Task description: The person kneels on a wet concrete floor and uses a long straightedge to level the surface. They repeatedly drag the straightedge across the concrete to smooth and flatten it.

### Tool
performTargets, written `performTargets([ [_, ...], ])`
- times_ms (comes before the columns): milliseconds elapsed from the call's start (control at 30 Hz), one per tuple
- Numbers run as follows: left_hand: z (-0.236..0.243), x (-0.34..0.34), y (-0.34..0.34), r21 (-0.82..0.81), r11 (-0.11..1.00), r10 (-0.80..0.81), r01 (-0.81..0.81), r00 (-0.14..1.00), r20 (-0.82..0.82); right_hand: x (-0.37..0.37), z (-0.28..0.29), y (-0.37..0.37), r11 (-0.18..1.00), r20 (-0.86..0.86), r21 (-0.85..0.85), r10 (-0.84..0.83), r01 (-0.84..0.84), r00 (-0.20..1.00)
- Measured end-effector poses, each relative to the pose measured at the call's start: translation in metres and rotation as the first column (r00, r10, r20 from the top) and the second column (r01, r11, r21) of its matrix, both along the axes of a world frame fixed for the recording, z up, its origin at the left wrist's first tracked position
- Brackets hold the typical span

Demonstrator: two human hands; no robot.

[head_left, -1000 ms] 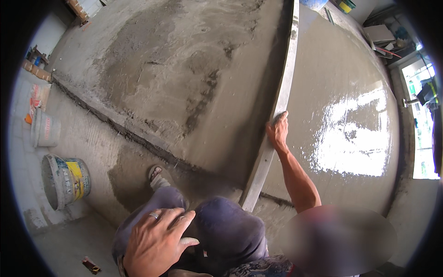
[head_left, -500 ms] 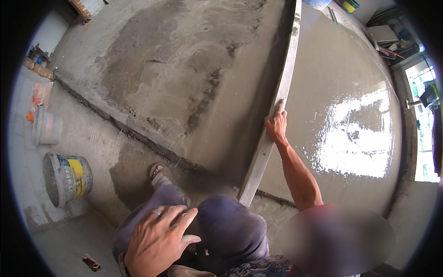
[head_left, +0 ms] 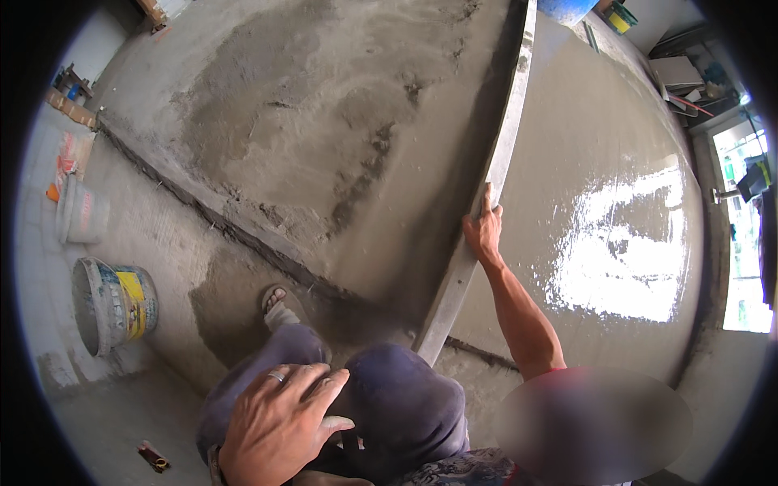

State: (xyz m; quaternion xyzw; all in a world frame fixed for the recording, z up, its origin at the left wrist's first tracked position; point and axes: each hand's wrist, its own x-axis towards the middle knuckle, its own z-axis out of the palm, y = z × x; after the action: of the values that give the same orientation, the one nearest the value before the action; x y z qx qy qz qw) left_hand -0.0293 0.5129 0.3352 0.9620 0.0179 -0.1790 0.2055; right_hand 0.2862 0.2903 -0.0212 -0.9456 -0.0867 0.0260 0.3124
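Note:
A long pale straightedge lies across the wet grey screed, running from the far top edge down to near my knees. My right hand is closed on its near half, with the index finger stretched along the top. My left hand, with a ring on one finger, is held over my purple-trousered leg, its fingers loosely bent and apart and nothing in them. Left of the bar the screed is rough and dull; on the right it is smooth, wet and shiny. A blur covers the area by my right sleeve.
A mortar-stained bucket lies tilted at the left, with a pale bucket beyond it. The raised screed edge crosses in front of my sandalled foot. A blue container stands at the far end. Boards lean far right.
My right hand has shifted slightly nearer, and its index finger now points more along the straightedge. The view has tilted a little, showing more of the blue container. My left hand stays in place.

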Motion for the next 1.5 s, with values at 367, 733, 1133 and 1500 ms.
performTargets([
  [367, -0.001, -0.003, 0.002, 0.013, 1.0, 0.001, -0.001, 1.0, 0.001, -0.001, 0.015, 0.022, 1.0, -0.09, -0.007, -0.023, 0.022, 0.996],
  [733, 0.0, -0.002, 0.004, 0.011, 1.0, 0.007, -0.007, 1.0, -0.007, -0.003, 0.009, 0.032, 1.0, -0.055, 0.017, -0.005, 0.006, 0.998],
  [1133, -0.002, -0.013, 0.005, -0.01, 1.0, 0.001, -0.001, 0.999, 0.032, 0.005, 0.003, 0.04, 1.0, -0.025, 0.026, 0.008, -0.007, 1.0],
  [1500, -0.002, -0.014, 0.006, -0.024, 1.0, -0.011, 0.012, 0.999, 0.049, 0.001, 0.004, 0.052, 1.0, -0.061, 0.005, 0.007, -0.007, 0.998],
])
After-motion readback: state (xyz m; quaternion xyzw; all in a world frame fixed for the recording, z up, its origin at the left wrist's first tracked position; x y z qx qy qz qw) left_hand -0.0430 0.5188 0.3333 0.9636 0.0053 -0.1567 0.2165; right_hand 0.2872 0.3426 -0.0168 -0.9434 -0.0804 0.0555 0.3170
